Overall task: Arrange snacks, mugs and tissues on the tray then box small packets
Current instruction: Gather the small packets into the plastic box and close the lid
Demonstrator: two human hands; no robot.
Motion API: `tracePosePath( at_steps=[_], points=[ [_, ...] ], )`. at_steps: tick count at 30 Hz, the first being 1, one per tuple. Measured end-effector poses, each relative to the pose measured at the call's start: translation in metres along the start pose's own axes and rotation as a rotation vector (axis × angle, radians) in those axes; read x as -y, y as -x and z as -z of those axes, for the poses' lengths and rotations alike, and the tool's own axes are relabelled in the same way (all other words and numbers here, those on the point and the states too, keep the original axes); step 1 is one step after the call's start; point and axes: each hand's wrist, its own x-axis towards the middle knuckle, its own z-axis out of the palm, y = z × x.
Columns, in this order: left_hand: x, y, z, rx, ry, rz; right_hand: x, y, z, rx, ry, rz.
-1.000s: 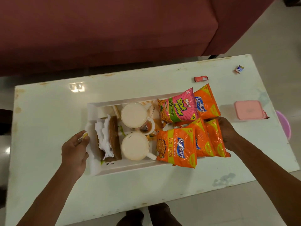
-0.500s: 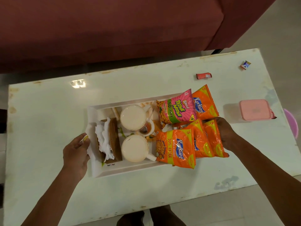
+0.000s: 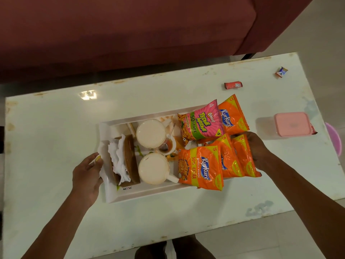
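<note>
A white tray (image 3: 112,195) sits mid-tabletop (image 3: 46,128), loaded with two mugs, tissues and crackly snack packets. Loaded, it is probably heavy and tippy; best gripped at both short ends. The left hand (image 3: 87,174) curls around its nine o'clock rim. The right hand (image 3: 255,146) is at three o'clock, fingers hidden under orange packets (image 3: 240,156). A pink box (image 3: 291,124) waits beyond.

Both forearms extend forward from the lower frame edge. Left hand (image 3: 87,173), palm inward, fingers curled with the thumb uppermost. Right hand (image 3: 256,148), back facing up, fingers bent forward and partly hidden.
</note>
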Motion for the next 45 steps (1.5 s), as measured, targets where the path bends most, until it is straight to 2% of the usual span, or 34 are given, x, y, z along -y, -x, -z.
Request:
tracePosePath(
  at_steps=[3,5,8,11,15,18,21,23,25,27,30,34,38,45],
  points=[
    [-0.003,0.005,0.003,0.044,-0.017,-0.010,-0.001,0.006,-0.001,-0.040,0.002,-0.026],
    [-0.003,0.010,0.006,0.066,-0.012,-0.022,-0.003,0.015,-0.001,-0.135,0.036,-0.024],
    [0.001,0.021,0.013,0.038,-0.015,-0.026,-0.008,0.035,0.006,-0.352,0.318,0.164],
    [0.006,0.037,0.025,0.000,-0.011,-0.031,-0.011,0.067,0.012,-0.428,0.333,0.209],
    [0.012,0.066,0.033,-0.114,-0.022,-0.182,-0.009,0.109,0.019,-0.568,0.364,0.283],
    [0.011,0.095,0.024,-0.147,0.023,-0.292,0.001,0.133,0.029,-0.663,0.644,0.350],
    [0.003,0.136,-0.003,-0.040,0.075,-0.408,0.012,0.143,0.049,-0.751,0.773,0.440],
    [0.000,0.167,-0.027,0.136,0.101,-0.457,0.020,0.138,0.067,-0.796,0.799,0.467],
    [0.006,0.194,-0.057,0.321,0.095,-0.457,0.030,0.125,0.088,-0.792,0.844,0.451],
    [0.019,0.216,-0.091,0.440,0.088,-0.438,0.040,0.105,0.107,-0.707,1.019,0.457],
    [0.043,0.249,-0.144,0.558,0.056,-0.374,0.054,0.078,0.125,-0.576,1.349,0.463],
    [0.064,0.287,-0.209,0.654,-0.010,-0.278,0.067,0.048,0.131,-0.513,1.571,0.455],
    [0.066,0.305,-0.255,0.679,-0.034,-0.239,0.071,0.031,0.139,-0.482,1.600,0.440],
    [0.056,0.306,-0.290,0.660,-0.082,-0.203,0.074,0.033,0.142,-0.405,1.472,0.517]
  ],
)
